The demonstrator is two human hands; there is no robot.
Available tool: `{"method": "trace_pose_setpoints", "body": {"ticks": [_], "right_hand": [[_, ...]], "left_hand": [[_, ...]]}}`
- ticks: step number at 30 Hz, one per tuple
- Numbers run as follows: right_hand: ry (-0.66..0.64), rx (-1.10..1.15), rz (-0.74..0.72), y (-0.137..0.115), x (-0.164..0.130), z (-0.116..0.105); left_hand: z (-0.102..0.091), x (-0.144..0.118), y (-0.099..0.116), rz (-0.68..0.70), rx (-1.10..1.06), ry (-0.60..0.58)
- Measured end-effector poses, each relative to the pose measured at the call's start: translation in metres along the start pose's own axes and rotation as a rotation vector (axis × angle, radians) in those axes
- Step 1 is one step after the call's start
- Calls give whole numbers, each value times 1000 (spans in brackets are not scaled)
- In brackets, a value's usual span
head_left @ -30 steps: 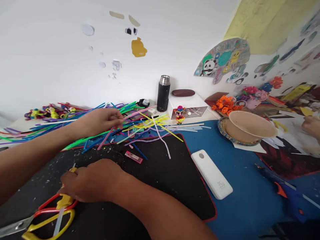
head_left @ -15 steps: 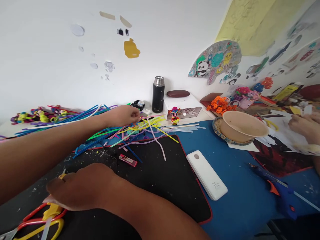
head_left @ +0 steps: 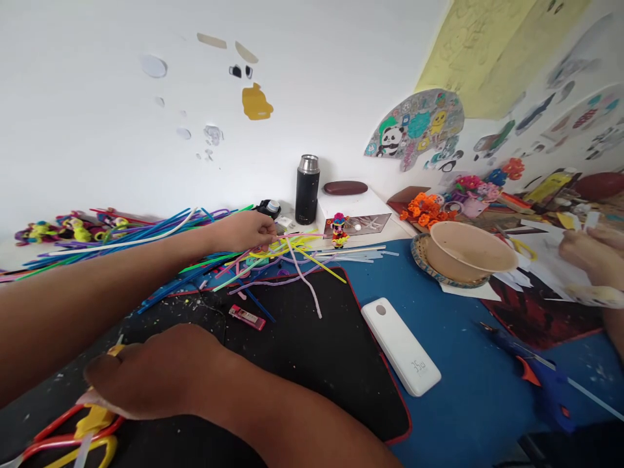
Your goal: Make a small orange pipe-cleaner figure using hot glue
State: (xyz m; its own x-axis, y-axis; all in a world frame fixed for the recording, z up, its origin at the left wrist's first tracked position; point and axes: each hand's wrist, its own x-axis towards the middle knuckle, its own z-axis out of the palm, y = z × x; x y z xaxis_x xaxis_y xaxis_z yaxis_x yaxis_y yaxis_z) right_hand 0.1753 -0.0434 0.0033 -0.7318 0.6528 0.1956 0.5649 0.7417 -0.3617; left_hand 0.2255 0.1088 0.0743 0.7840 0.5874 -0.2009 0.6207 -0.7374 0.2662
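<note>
My left hand (head_left: 248,232) reaches over the pile of coloured pipe cleaners (head_left: 180,227) at the back, its fingers pinched together. A thin pink pipe cleaner (head_left: 309,234) runs out to the right from the fingertips. A pale pipe cleaner (head_left: 308,284) lies bent down onto the black mat (head_left: 312,364). At lower left, my right hand (head_left: 156,370) is closed around a yellow piece (head_left: 95,419) with a translucent stick; most of it is hidden by the hand. Scissors (head_left: 43,445) with red and yellow handles lie under it. A pink lighter-like item (head_left: 247,317) lies between the hands.
A white power bank (head_left: 400,348) rests at the mat's right edge. Behind stand a black flask (head_left: 307,190), a small figure (head_left: 338,231) and a beige bowl (head_left: 472,250). A blue glue gun (head_left: 541,383) lies at right, near another person's hands (head_left: 587,253).
The whole view has shifted slightly, with objects a little lower and further left. Both hands keep nearly the same place and grip.
</note>
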Motion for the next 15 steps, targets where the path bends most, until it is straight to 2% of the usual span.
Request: {"method": "trace_pose_setpoints", "body": {"ticks": [3,6,15], "right_hand": [[-125,100,12,-1,1,-4],[-144,106,14,-1,2,-5],[18,10,-3,-5,-3,11]], "left_hand": [[-1,2,-6,-39,62,26],[-2,5,-12,-64,126,59],[4,13,-25,-86,162,137]]}}
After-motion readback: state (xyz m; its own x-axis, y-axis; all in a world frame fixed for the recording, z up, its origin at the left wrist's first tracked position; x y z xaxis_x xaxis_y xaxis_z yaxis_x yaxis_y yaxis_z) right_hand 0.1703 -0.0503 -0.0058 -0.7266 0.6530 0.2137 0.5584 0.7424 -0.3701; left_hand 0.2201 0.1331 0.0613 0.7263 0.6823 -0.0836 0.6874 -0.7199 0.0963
